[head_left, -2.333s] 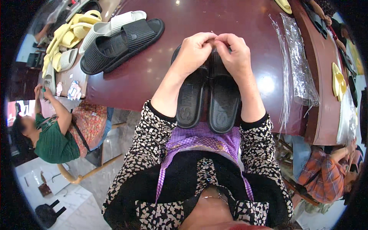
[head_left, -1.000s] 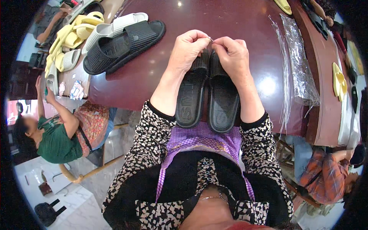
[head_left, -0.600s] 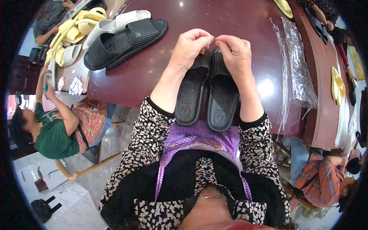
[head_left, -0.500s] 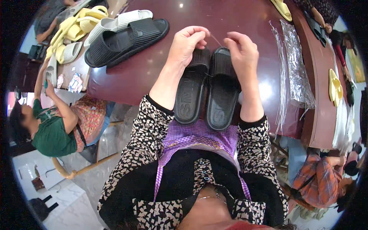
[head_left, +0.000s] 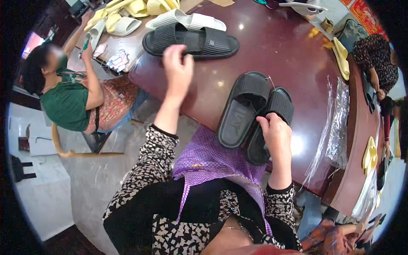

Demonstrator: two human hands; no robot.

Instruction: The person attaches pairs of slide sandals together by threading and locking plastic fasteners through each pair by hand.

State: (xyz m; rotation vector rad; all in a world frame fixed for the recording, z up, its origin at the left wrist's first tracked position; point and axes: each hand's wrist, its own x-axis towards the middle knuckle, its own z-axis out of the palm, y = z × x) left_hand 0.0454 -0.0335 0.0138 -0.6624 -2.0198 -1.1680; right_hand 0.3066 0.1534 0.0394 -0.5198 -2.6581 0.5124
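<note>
On the near table edge lie two black ribbed slide sandals side by side, the left slide [head_left: 235, 123] and the right slide [head_left: 281, 103]. A thin tie [head_left: 269, 79] shows between their toe ends. My right hand [head_left: 277, 135] grips the right slide at its strap, thumb over the edge and covering part of the footbed. My left hand [head_left: 178, 70] is lifted away to the left, fingers apart and slightly blurred, holding nothing. Just beyond its fingertips are other black slides [head_left: 216, 43] at the far left of the table.
Pale slides [head_left: 207, 22] and yellow slides [head_left: 163, 6] lie behind the black ones. To the right are long thin white ties [head_left: 321, 127] and a clear plastic bag [head_left: 338, 127]. A person in green [head_left: 68, 104] works at left, holding a pale slide.
Both hands were at the slides' toe ends with the thin tie. My left hand has left it and moved left; my right hand has come down onto the right slide. The view has turned.
</note>
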